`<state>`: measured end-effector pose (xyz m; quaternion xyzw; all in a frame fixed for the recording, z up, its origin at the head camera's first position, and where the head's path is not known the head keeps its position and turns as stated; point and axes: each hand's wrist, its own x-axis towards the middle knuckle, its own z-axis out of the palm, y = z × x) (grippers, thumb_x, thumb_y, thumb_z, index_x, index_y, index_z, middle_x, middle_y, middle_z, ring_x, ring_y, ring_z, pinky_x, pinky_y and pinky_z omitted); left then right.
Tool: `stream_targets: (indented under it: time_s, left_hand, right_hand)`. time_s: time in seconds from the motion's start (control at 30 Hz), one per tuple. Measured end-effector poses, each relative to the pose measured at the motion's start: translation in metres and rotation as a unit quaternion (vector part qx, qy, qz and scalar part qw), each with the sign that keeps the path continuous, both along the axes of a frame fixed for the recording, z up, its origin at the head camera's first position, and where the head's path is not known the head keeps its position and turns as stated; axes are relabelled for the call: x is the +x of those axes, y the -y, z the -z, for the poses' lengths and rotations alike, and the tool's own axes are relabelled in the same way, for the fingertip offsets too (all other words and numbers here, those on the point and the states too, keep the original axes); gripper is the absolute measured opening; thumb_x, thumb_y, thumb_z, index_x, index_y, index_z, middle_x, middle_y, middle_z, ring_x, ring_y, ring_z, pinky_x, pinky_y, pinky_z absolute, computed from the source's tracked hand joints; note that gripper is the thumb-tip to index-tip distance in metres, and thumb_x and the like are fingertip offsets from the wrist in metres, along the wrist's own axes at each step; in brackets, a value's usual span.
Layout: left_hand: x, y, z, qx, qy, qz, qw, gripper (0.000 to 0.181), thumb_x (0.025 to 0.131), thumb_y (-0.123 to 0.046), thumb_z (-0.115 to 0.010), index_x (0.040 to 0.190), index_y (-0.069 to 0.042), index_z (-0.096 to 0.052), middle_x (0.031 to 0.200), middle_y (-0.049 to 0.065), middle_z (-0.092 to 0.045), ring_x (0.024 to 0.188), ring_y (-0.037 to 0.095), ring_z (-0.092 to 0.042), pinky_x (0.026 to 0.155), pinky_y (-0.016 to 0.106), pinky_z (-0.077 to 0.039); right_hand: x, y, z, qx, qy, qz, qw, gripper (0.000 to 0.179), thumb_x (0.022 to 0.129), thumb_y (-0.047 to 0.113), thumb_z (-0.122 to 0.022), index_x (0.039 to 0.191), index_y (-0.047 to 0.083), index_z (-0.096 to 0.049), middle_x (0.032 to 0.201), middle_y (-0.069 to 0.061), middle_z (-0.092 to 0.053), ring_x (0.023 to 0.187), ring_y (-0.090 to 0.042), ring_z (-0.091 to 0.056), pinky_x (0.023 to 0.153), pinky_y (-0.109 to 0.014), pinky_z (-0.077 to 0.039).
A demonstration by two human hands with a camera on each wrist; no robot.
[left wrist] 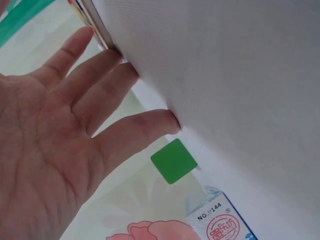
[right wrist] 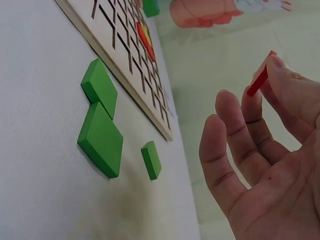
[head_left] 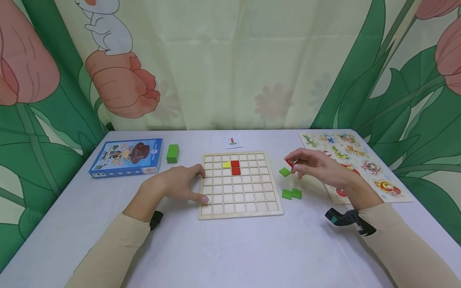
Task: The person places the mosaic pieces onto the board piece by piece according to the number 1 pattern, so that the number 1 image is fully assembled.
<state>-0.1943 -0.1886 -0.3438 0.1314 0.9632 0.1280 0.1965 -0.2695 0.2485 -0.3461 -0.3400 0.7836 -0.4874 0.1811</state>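
Note:
A wooden grid board point(head_left: 219, 210) lies mid-table, with two red tiles point(head_left: 235, 171) and a yellow piece point(head_left: 226, 165) set in its upper cells. My left hand point(head_left: 180, 184) rests at the board's left edge, thumb and fingers spread and touching it. In the right wrist view, my right hand point(right wrist: 270, 150) pinches a red tile point(right wrist: 259, 80) between thumb and finger, raised above the table. Below that hand, right of the board, lie several things: two green tiles point(right wrist: 101, 140) touching each other and a third green tile point(right wrist: 151, 161) apart.
A small pattern card point(head_left: 233, 141) lies behind the board. To the left are a blue box point(head_left: 126, 157) and a green block point(head_left: 173, 153). An animal picture board point(head_left: 390, 198) lies at the right, partly under my right forearm. A printed curtain point(head_left: 230, 80) hangs behind the table.

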Motion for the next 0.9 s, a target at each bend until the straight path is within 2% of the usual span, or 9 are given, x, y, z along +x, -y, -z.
stream_targets:
  time_s: [0.13,0.43,0.67,0.9]
  left_hand:
    - [0.000,0.001,-0.001,0.001,-0.002,0.000,1.0000,0.081,0.074,-0.072,-0.079,0.134,-0.026,-0.049,0.125,0.006,-0.063,0.095,0.021,-0.057,0.083,0.040,-0.048]
    - [0.001,0.004,-0.005,-0.001,-0.012,0.001,0.9999,0.080,0.073,-0.064,-0.085,0.135,-0.027,-0.049,0.134,0.008,-0.061,0.102,0.023,-0.057,0.093,0.046,-0.049]
    - [0.002,0.003,-0.002,0.002,-0.022,0.011,0.9997,0.076,0.074,-0.060,-0.087,0.133,-0.029,-0.049,0.127,0.007,-0.063,0.100,0.022,-0.057,0.093,0.043,-0.048]
    - [0.003,0.002,-0.002,0.001,-0.022,0.003,0.9998,0.075,0.073,-0.056,-0.089,0.131,-0.029,-0.050,0.122,0.006,-0.063,0.098,0.022,-0.057,0.090,0.042,-0.047]
  right_hand:
    - [-0.001,0.006,-0.003,-0.008,0.001,-0.013,0.9999,0.031,0.106,0.011,-0.057,0.136,0.006,-0.056,0.129,-0.011,-0.060,0.108,-0.035,-0.060,0.083,-0.034,-0.056]
    - [-0.006,0.026,-0.013,-0.020,-0.022,-0.041,0.9987,0.029,0.106,0.007,-0.056,0.135,0.005,-0.057,0.119,-0.013,-0.060,0.102,-0.036,-0.062,0.083,-0.034,-0.055]
    - [-0.012,0.040,-0.014,-0.025,-0.019,-0.070,0.9970,0.029,0.105,0.005,-0.056,0.134,0.005,-0.057,0.119,-0.013,-0.059,0.091,-0.041,-0.062,0.083,-0.036,-0.055]
    - [-0.016,0.059,-0.010,-0.029,-0.034,-0.074,0.9963,0.029,0.105,0.006,-0.057,0.134,0.006,-0.059,0.121,-0.012,-0.060,0.100,-0.041,-0.062,0.079,-0.036,-0.057]
